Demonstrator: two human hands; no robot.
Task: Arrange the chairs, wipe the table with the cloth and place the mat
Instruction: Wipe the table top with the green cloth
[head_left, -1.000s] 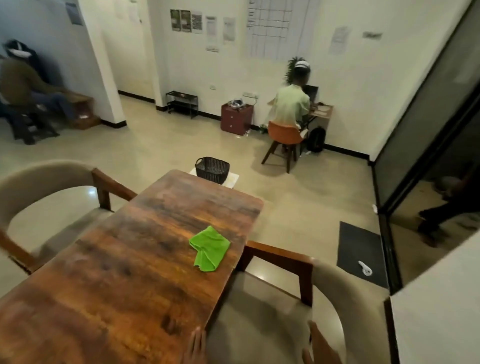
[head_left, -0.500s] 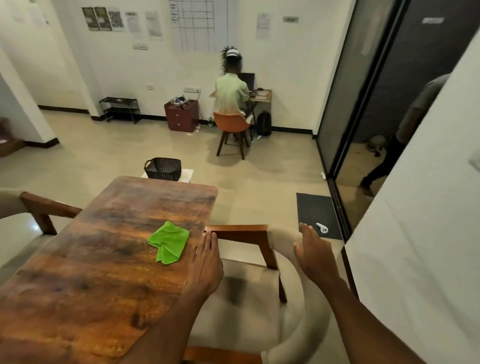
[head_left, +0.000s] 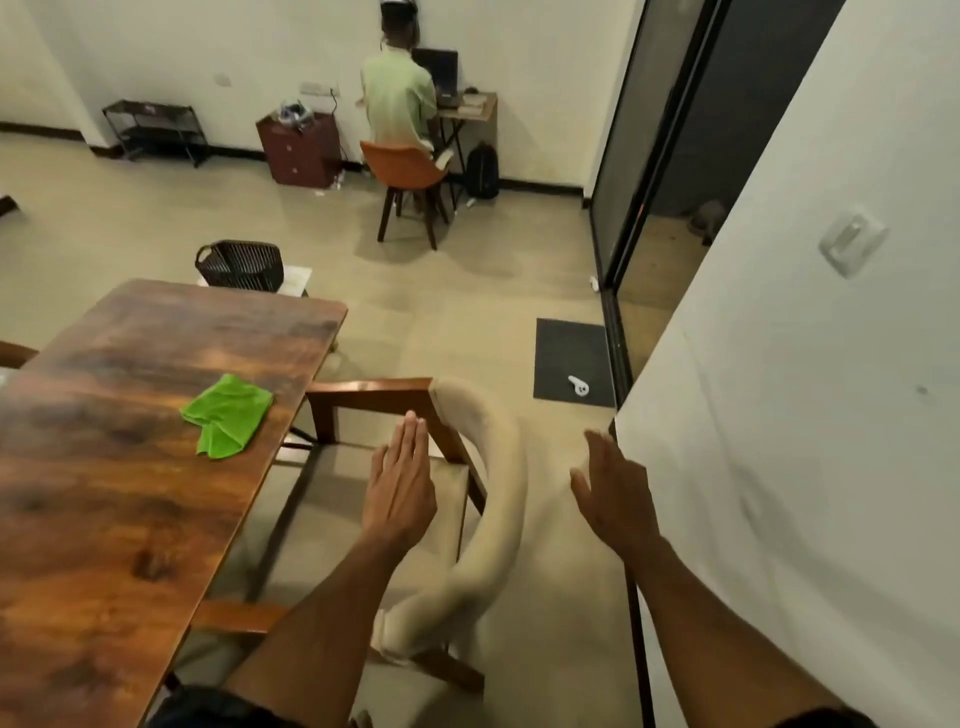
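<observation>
A beige padded chair (head_left: 498, 499) with wooden arms stands at the right side of the wooden table (head_left: 114, 467), its seat facing the table. My left hand (head_left: 400, 483) hovers flat over the seat with straight fingers, just inside the curved backrest. My right hand (head_left: 613, 493) is spread out to the right of the backrest, apart from it and holding nothing. A crumpled green cloth (head_left: 227, 415) lies on the table near its right edge. A dark mat (head_left: 571, 358) lies on the floor by the glass door.
A white wall (head_left: 805, 415) rises close on my right. A black basket (head_left: 240, 266) sits beyond the table's far end. A small white object (head_left: 578, 386) lies on the mat. A person (head_left: 397, 98) sits at a desk by the far wall. Another chair's arm (head_left: 15, 353) shows at the left.
My view has swung right and down. Both hands came up from the bottom edge and reached out over the chair; my right hand has moved off to the backrest's right side.
</observation>
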